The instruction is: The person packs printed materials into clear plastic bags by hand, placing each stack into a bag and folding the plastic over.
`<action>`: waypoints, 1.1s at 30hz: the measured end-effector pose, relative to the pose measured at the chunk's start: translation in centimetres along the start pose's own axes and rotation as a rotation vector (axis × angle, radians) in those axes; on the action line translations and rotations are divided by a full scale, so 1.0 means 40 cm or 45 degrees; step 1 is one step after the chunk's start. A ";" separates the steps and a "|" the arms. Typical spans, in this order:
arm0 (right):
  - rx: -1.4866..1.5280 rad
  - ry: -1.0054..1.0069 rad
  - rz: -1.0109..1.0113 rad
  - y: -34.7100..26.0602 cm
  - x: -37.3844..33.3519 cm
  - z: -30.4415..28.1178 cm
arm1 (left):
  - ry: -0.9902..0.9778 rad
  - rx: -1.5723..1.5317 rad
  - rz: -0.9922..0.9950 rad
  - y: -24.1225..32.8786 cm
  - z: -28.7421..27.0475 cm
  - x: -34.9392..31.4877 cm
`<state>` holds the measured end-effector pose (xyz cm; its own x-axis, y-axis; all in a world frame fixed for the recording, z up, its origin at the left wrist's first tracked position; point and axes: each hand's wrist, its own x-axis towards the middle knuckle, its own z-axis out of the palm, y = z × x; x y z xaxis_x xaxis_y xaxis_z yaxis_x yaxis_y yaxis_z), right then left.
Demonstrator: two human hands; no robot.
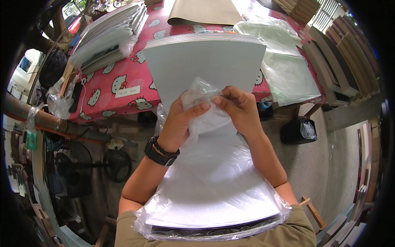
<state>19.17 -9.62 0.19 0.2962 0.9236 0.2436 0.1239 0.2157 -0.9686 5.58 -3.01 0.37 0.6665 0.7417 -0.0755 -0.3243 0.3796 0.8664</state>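
On pink table [135,77]: stack [109,39], bags [288,77]. Below: grey floor [306,168], fan [72,168], bin [293,132]. Left hand [177,117], right hand [240,109]: fingers pinching plastic [200,89].

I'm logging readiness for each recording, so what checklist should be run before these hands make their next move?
1. Left hand has hold of the clear plastic: ok.
2. Right hand grips it too: ok, thumb and fingertips pinched together.
3. Gathered plastic lies smooth: not ok, it is crumpled.
4. White bundle between the forearms is covered: ok, clear film lies over it.
5. Gathered plastic is separate from that film: cannot tell.
6. Flat plastic sleeves are on the table: ok, at its right.
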 end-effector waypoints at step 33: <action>1.667 -0.182 -0.431 -0.053 -0.003 -0.362 | 0.524 0.798 0.533 -0.024 -0.488 -0.020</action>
<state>32.59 -14.79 2.93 0.3214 0.7730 0.5470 -0.8358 0.5031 -0.2199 -7.75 6.85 -10.05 0.2388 0.9401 0.2433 0.0223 -0.2558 0.9665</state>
